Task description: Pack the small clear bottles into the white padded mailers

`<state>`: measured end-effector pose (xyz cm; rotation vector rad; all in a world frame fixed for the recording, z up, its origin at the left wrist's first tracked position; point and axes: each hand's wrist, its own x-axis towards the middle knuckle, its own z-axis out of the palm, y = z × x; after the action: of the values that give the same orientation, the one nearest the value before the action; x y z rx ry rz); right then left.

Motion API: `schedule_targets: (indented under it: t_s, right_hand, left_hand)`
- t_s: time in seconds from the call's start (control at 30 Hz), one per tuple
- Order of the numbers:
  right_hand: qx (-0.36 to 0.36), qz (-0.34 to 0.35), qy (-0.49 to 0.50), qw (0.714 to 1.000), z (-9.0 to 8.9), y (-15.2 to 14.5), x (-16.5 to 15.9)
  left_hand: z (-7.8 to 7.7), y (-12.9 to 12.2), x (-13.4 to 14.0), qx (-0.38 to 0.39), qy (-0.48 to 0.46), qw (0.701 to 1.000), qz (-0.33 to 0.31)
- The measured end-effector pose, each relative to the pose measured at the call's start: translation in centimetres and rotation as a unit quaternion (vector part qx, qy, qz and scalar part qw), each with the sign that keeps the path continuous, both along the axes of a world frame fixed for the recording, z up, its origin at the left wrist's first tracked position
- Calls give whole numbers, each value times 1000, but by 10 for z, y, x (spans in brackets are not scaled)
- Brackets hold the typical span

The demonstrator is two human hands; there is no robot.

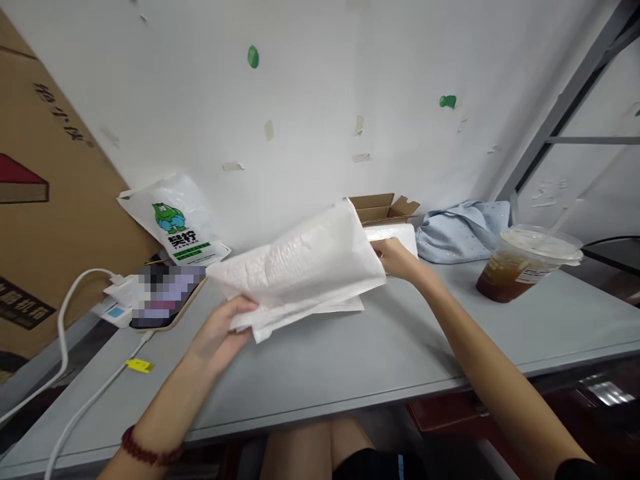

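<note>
My left hand is closed on the lower left end of some crinkled white sheets, thumb on top. They look like thin paper or a flat bag; the exact kind is unclear. These sheets are held up above the desk, layered and loosely folded. At their right edge, my right hand has its fingers curled closed. Its fingertips are partly hidden, so what they pinch cannot be made out. Just behind that hand lies another white piece, in front of an open cardboard box.
The grey desk meets a white wall. On the left are a phone, a charging cable, a printed white plastic bag and a large carton. To the right stand a lidded drink cup and a light blue cloth.
</note>
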<state>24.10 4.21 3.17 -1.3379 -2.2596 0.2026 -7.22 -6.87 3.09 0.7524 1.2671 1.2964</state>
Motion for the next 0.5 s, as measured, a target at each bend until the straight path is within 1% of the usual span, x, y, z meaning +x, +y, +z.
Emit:
schedule_targets:
  t_s: [0.03, 0.1, 0.17, 0.27, 0.33, 0.37, 0.43, 0.47, 0.5]
  right_hand:
    - [-8, 13, 8, 1000, -1, -1, -5]
    - [-47, 31, 54, 997, -1, -4, -14]
    - [-127, 53, 104, 985, -2, -7, -22]
    - [-242, 111, 131, 955, -5, -11, -35]
    - [-309, 170, 124, 928, -9, -14, -43]
    - [-348, 207, 112, 907, -11, -15, -48]
    - [-424, 280, 92, 856, -17, -18, -60]
    - [-448, 308, 95, 834, -20, -20, -67]
    - [-456, 320, 119, 822, -24, -21, -75]
  left_hand:
    - [6, 7, -1, 9, -57, 998, -8]
    - [17, 23, -2, 48, -139, 989, 14]
    - [25, 37, -2, 77, -199, 976, 34]
    - [31, 58, -2, 117, -290, 950, 25]
    - [30, 70, -1, 127, -339, 932, 35]
    - [29, 75, -1, 132, -357, 924, 40]
    - [27, 85, 2, 154, -382, 910, 48]
    - [26, 88, 3, 167, -387, 905, 51]
    - [24, 92, 4, 173, -384, 905, 55]
